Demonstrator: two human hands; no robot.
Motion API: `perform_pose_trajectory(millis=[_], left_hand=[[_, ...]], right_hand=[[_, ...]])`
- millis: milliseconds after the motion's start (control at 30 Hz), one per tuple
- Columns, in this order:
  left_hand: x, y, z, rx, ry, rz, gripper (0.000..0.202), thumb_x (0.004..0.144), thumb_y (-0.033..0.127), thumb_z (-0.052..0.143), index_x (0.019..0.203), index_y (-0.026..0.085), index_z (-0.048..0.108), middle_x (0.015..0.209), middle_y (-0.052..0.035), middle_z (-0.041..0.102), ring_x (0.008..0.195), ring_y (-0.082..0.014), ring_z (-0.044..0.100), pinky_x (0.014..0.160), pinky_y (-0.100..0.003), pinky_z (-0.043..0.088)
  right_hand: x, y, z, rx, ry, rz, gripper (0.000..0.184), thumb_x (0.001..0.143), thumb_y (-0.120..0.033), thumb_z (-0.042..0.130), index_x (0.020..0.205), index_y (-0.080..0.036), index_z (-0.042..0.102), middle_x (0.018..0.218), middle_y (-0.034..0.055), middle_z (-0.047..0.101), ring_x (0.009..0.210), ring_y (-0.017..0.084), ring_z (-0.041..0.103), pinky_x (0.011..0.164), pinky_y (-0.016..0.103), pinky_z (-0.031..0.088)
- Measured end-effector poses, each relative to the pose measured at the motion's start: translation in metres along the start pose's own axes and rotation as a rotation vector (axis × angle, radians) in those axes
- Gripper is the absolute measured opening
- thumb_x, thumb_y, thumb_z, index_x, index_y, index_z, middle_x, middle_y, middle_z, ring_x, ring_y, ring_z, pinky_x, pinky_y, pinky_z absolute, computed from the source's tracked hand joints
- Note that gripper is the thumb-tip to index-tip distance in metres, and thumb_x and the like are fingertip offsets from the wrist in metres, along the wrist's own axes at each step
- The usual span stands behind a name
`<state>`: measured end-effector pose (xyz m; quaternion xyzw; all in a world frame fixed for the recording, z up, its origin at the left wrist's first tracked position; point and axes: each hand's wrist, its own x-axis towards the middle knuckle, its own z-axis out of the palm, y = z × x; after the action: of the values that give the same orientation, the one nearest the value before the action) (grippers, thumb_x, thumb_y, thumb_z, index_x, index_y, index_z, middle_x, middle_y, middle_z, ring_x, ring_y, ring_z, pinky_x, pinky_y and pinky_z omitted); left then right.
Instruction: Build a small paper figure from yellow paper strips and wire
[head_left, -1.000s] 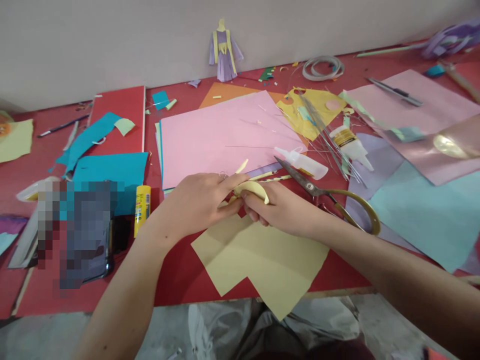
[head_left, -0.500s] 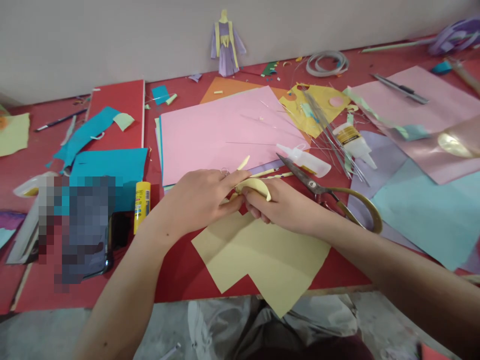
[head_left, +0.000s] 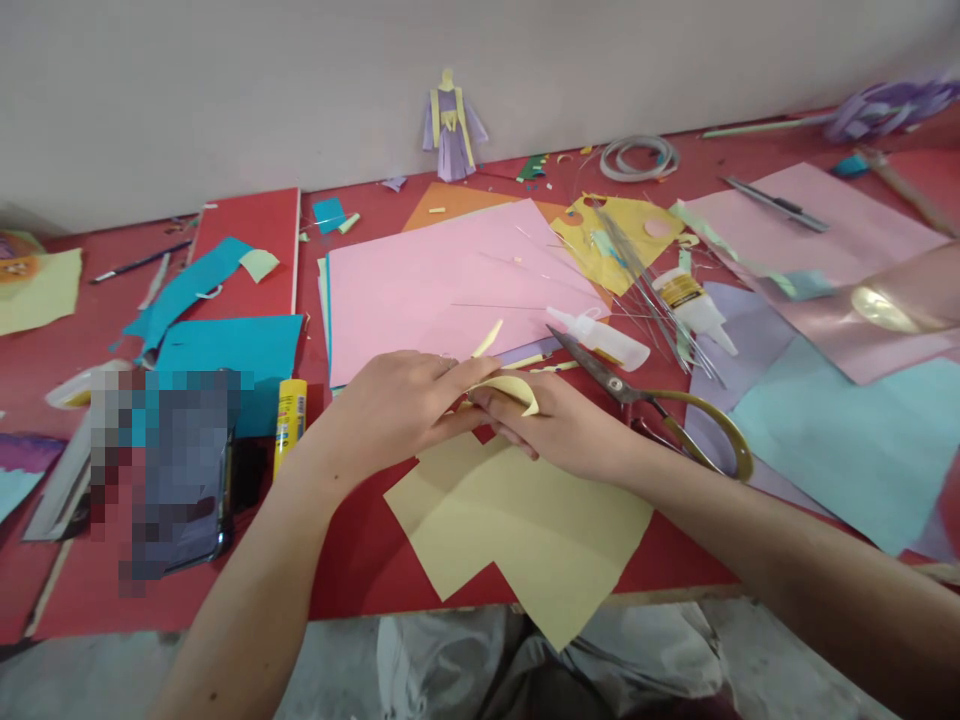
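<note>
A narrow, curled strip of pale yellow paper (head_left: 517,385) is pinched between my two hands, above the middle of the table's front part. My left hand (head_left: 409,400) closes on its left end, fingers reaching to the right. From the other side my right hand (head_left: 551,415) grips the same strip, thumb on top; the fingertips of both hands meet and partly hide it. Below them lies a larger pale yellow sheet (head_left: 517,530) with a notch, one corner hanging past the table edge. Scissors (head_left: 637,392) with yellowish handles rest just right of my right hand.
Pink sheets (head_left: 450,280) lie beyond my hands, with a small glue bottle (head_left: 607,340) and thin wires (head_left: 645,270) to their right. A glue stick (head_left: 290,425) and a phone (head_left: 187,480) sit left. A paper doll (head_left: 452,130) leans against the wall.
The camera view has tilted up slightly, so the table appears lower. Both hands keep their hold on the paper strip, with the fingers shifted only a little.
</note>
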<state>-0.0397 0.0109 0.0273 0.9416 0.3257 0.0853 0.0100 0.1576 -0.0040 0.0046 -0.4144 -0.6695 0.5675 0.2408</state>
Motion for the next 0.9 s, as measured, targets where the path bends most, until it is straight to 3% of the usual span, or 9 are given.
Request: perform_pose_trajectory(millis=[167, 333, 500, 767, 900], left_hand=[[0.0003, -0.0011, -0.0026, -0.055, 0.034, 0.027, 0.045, 0.097, 0.051, 0.043, 0.128, 0.020, 0.049, 0.088, -0.0033, 0.072, 0.075, -0.0183, 0.066, 0.063, -0.028, 0.044], [0.0023, 0.0016, -0.0051, -0.114, 0.081, -0.030, 0.042, 0.100, 0.049, 0.036, 0.125, 0.020, 0.053, 0.087, -0.0024, 0.072, 0.073, -0.0167, 0.065, 0.062, -0.027, 0.044], [0.0026, 0.0026, -0.0061, -0.179, 0.108, -0.069, 0.036, 0.103, 0.039, 0.032, 0.126, 0.022, 0.054, 0.090, -0.0005, 0.073, 0.076, -0.0150, 0.066, 0.065, -0.025, 0.044], [0.0032, 0.0025, -0.0051, -0.175, 0.116, -0.062, 0.039, 0.101, 0.045, 0.036, 0.123, 0.020, 0.055, 0.076, 0.0006, 0.070, 0.068, -0.0145, 0.064, 0.058, -0.025, 0.040], [0.0031, 0.0020, -0.0055, -0.208, 0.100, -0.073, 0.041, 0.102, 0.047, 0.032, 0.118, 0.019, 0.058, 0.079, 0.0000, 0.071, 0.070, -0.0144, 0.064, 0.061, -0.025, 0.042]], right_hand=[[0.0001, 0.0015, 0.0022, 0.099, -0.028, 0.017, 0.018, 0.086, -0.014, 0.046, 0.069, -0.019, 0.048, 0.053, -0.0076, 0.044, 0.047, 0.007, 0.040, 0.051, 0.023, 0.035], [-0.0007, 0.0014, 0.0009, 0.175, -0.041, 0.030, 0.019, 0.082, -0.009, 0.045, 0.066, -0.020, 0.043, 0.053, -0.0084, 0.042, 0.044, 0.005, 0.038, 0.046, 0.021, 0.034], [0.0003, -0.0013, 0.0001, 0.255, -0.013, 0.073, 0.016, 0.087, -0.015, 0.045, 0.072, -0.020, 0.046, 0.052, -0.0095, 0.041, 0.042, 0.005, 0.037, 0.045, 0.020, 0.035], [0.0001, 0.0006, 0.0020, 0.257, -0.007, 0.074, 0.021, 0.092, -0.030, 0.048, 0.074, -0.020, 0.046, 0.053, -0.0097, 0.039, 0.042, 0.005, 0.036, 0.044, 0.020, 0.036], [-0.0001, 0.0050, 0.0022, 0.223, -0.005, 0.030, 0.017, 0.093, -0.029, 0.048, 0.079, -0.019, 0.050, 0.054, -0.0098, 0.038, 0.043, 0.005, 0.036, 0.044, 0.020, 0.036]])
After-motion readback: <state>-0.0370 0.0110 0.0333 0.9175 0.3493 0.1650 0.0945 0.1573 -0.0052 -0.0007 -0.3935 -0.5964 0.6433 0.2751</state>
